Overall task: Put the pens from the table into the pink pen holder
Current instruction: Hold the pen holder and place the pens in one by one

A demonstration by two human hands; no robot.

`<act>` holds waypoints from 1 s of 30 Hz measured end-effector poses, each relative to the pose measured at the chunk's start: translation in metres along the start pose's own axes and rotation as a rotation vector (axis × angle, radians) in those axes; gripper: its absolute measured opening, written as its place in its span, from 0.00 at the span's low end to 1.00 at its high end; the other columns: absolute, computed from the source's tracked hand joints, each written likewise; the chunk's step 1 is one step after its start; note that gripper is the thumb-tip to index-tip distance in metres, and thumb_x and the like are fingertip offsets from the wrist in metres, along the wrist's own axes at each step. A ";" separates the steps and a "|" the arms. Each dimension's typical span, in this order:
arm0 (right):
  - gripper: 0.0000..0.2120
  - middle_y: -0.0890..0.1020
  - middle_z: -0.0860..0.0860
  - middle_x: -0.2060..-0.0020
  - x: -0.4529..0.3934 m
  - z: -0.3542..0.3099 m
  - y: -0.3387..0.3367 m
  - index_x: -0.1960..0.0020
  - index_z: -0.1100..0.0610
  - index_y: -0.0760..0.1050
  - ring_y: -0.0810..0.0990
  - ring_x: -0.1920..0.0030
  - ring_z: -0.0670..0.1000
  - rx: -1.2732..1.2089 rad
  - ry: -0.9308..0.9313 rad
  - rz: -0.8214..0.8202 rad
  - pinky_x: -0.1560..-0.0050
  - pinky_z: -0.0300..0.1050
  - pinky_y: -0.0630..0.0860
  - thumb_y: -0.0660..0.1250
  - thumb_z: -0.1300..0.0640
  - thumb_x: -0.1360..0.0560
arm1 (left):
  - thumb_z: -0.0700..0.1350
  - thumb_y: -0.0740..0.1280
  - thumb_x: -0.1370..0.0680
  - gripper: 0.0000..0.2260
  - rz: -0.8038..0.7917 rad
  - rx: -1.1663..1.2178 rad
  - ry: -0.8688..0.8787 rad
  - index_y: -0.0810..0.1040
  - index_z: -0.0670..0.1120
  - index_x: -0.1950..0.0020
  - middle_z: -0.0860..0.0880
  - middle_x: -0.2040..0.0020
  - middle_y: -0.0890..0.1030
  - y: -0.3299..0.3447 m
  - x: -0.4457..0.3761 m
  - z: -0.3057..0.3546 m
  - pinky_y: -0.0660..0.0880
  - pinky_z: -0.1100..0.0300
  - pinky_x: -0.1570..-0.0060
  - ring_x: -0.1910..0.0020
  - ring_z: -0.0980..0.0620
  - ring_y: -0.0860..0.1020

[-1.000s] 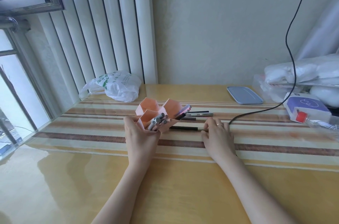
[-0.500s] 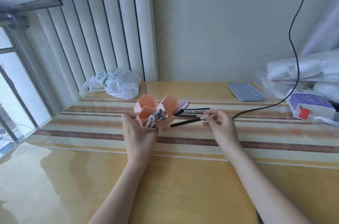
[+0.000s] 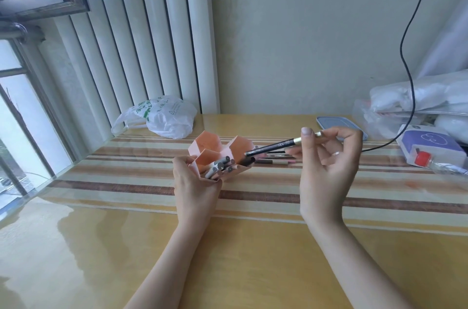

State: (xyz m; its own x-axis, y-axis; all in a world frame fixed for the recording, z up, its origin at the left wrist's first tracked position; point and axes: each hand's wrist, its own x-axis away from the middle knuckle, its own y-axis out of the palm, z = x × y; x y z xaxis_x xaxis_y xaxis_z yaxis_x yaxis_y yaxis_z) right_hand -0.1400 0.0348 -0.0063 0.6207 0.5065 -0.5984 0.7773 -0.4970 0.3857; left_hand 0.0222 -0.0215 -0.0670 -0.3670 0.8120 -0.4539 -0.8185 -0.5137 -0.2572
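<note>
The pink pen holder (image 3: 211, 146) has several hexagonal cells and stands mid-table. My left hand (image 3: 195, 183) grips its near side. Several grey pens (image 3: 219, 168) stick out of its front cell. My right hand (image 3: 326, 164) is raised to the right of the holder and pinches a black pen (image 3: 274, 147) with a gold band. The pen slants down to the left, its tip at the holder's right cell. A few more pens (image 3: 274, 159) lie on the table behind the black pen, partly hidden by my right hand.
A white plastic bag (image 3: 164, 116) lies at the back left by the radiator. A blue-grey lid (image 3: 331, 122), a purple box (image 3: 430, 143), a red-capped bottle (image 3: 430, 159) and plastic bags sit at the right. A black cable (image 3: 410, 76) hangs down to the table. Window at left.
My right hand picked a black pen off the table, lifted it and swung its tip toward the holder's right cell. My left hand stayed on the holder.
</note>
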 end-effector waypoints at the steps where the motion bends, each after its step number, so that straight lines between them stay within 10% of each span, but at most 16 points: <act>1: 0.12 0.77 0.53 0.64 0.002 -0.002 0.001 0.56 0.50 0.64 0.82 0.71 0.53 -0.016 0.010 -0.008 0.64 0.45 0.78 0.67 0.60 0.25 | 0.38 0.73 0.36 0.23 -0.009 -0.011 0.018 0.64 0.47 0.49 0.46 0.50 0.72 0.000 0.001 0.000 0.67 0.55 0.61 0.53 0.46 0.72; 14: 0.09 0.84 0.52 0.56 0.024 0.011 0.009 0.47 0.49 0.67 0.85 0.59 0.48 0.152 -0.269 -0.264 0.57 0.43 0.80 0.64 0.60 0.23 | 0.39 0.74 0.36 0.28 -0.076 -0.188 0.218 0.60 0.51 0.47 0.48 0.46 0.72 0.002 0.006 0.000 0.64 0.57 0.58 0.48 0.44 0.72; 25: 0.05 0.84 0.45 0.55 0.031 0.041 0.012 0.59 0.57 0.80 0.77 0.48 0.48 0.495 -0.271 -0.598 0.44 0.28 0.67 0.69 0.55 0.29 | 0.44 0.76 0.36 0.27 -0.093 -0.184 0.213 0.64 0.45 0.46 0.50 0.47 0.71 0.002 0.006 0.000 0.63 0.59 0.59 0.48 0.45 0.72; 30: 0.11 0.83 0.47 0.47 0.028 0.041 0.010 0.55 0.53 0.82 0.74 0.43 0.48 0.512 -0.300 -0.553 0.40 0.39 0.68 0.62 0.50 0.25 | 0.42 0.76 0.37 0.26 -0.081 -0.169 0.205 0.63 0.46 0.47 0.53 0.49 0.68 0.001 0.006 -0.001 0.60 0.61 0.62 0.49 0.47 0.71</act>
State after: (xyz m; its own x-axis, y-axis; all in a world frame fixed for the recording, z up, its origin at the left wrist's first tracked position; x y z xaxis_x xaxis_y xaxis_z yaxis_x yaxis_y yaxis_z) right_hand -0.1187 0.0154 -0.0476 0.0497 0.5993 -0.7990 0.7754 -0.5274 -0.3473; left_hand 0.0196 -0.0177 -0.0703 -0.1916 0.7882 -0.5848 -0.7499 -0.5020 -0.4309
